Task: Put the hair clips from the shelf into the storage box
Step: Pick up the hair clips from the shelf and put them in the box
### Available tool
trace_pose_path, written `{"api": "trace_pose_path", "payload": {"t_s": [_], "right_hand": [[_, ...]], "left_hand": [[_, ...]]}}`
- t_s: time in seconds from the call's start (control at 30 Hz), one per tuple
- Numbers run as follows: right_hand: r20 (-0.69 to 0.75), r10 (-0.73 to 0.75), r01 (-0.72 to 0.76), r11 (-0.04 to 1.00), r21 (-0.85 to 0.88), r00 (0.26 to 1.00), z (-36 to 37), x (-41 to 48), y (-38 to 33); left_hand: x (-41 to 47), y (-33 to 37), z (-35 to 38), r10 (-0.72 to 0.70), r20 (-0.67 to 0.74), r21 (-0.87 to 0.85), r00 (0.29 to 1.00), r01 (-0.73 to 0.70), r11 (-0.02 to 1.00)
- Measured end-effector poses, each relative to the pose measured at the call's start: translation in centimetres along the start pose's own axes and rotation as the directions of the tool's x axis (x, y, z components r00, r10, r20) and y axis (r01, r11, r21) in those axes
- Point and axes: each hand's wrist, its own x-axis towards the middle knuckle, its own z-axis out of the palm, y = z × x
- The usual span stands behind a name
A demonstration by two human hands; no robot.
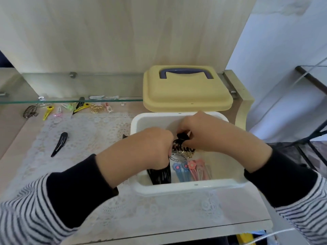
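the wooden shelf surface [16,138] carries a white lace mat [92,142], with a glass shelf [70,100] mounted above its rear edge. the white storage box [191,189] sits open on the right part of the mat. its yellow lid [187,96], fitted with a purple handle [185,72], lies just behind the box.

both hands are over the open box. the left hand [141,149] has its fingers curled closed around black clips [162,175] that hang down into the left side of the box. the right hand [210,133] has its fingertips pinched on a black claw clip [182,138] held between the two hands, above the box interior. both forearms wear dark cuffs over striped sleeves.

inside the box, on the floor near the front wall: blue flower clips [180,171], pink flower clips [198,169], and a silver oval clip [177,157] just behind them.

remaining on the shelf: a black snap clip [60,144] lying alone on the mat, well left of the box. a row of small clips sits along the rear under the glass, including a dark claw clip [31,111], a yellow clip [47,112], a yellow and black clip [80,106], a gold chain clip [97,108] and a pink clip [108,107].
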Motion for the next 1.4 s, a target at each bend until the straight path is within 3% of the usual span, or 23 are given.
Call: {"api": "trace_pose_path", "payload": {"t_s": [0.27,0.53,0.67,0.9,1.0,1.17,1.27,1.4], "right_hand": [[-0.028,-0.054,0.055,0.998,0.032,0.998,1.0,0.2,-0.3],[-0.091,-0.029,0.030,1.000,0.004,0.995,0.3,-0.2,-0.8],[-0.103,-0.006,0.012,0.998,0.058,0.995,0.1,-0.2,-1.0],[-0.141,0.039,-0.013,0.983,0.182,0.989,-0.4,-1.0,-0.4],[-0.182,0.084,-0.030,0.958,0.284,0.980,-0.8,-1.6,-0.1],[-0.269,0.144,-0.031,0.923,0.384,0.952,-1.5,-2.8,-1.0],[-0.379,0.180,0.018,0.885,0.465,0.908,-1.7,-2.9,-2.7],[-0.545,0.244,0.153,0.799,0.582,0.802,-2.1,-2.2,-6.8]], "left_hand": [[0.9,-0.2,1.3,-0.017,-0.012,0.215,1.000,0.019,0.977],[0.8,0.1,1.6,-0.017,-0.066,0.528,0.998,0.050,0.848],[0.2,0.1,0.8,-0.003,-0.084,0.377,0.996,0.035,0.925],[-1.0,-1.4,-1.4,0.105,-0.381,0.236,0.918,-0.013,0.972],[-1.3,-2.7,-1.4,0.200,-0.519,0.224,0.831,-0.094,0.970],[-1.5,-4.8,0.0,0.244,-0.722,0.129,0.647,-0.221,0.967],[-1.4,-6.3,1.1,0.199,-0.842,0.064,0.502,-0.274,0.960],[-1.6,-8.7,2.6,0.081,-0.939,-0.001,0.333,-0.241,0.970]]}}
